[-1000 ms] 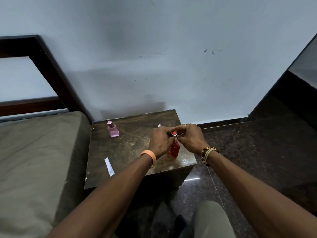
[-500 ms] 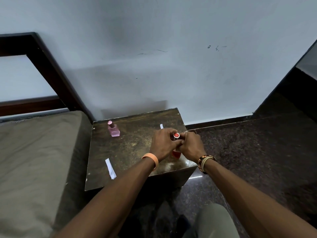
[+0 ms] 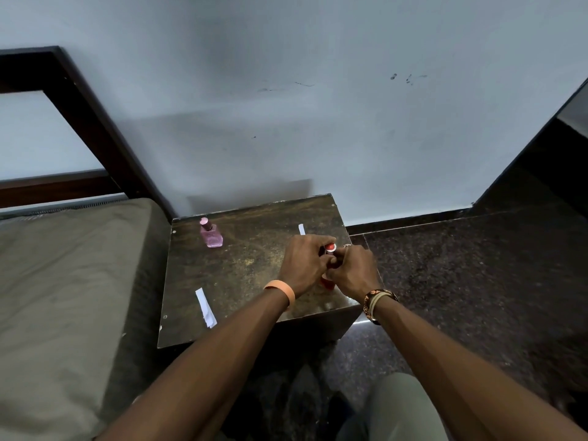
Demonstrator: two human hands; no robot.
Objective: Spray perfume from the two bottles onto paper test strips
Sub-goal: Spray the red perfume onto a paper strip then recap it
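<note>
At far left, a bed [image 3: 63, 265] with an olive cover was seen beneath a dark wooden frame [image 3: 95, 128], set against a pale wall [image 3: 318, 122]. Just beside the bed, a small dark mottled surface [image 3: 241, 281] was placed. On its far left corner a pink perfume bottle [image 3: 210, 233] was stood upright, capped and untouched. Near the front left edge a white paper test strip [image 3: 205, 303] was laid flat, well apart from the pink bottle. A second paper strip [image 3: 301, 229] was partly shown near the far right edge, just beyond the fingers.

Over the right part of the surface, the left grip [image 3: 304, 265], marked by an orange wristband [image 3: 281, 289], was curled round the upper part of a red perfume bottle [image 3: 327, 283]. The red cap [image 3: 331, 247] was exposed between both sets of fingers. The right grip [image 3: 353, 272], marked by a patterned bracelet [image 3: 377, 300], was closed on the same bottle from the opposite side, touching the left. Only the bottle's lower body was visible below the hands; whether its base met the surface could not be told.

At right, a dark speckled floor [image 3: 477, 281] was shown.
</note>
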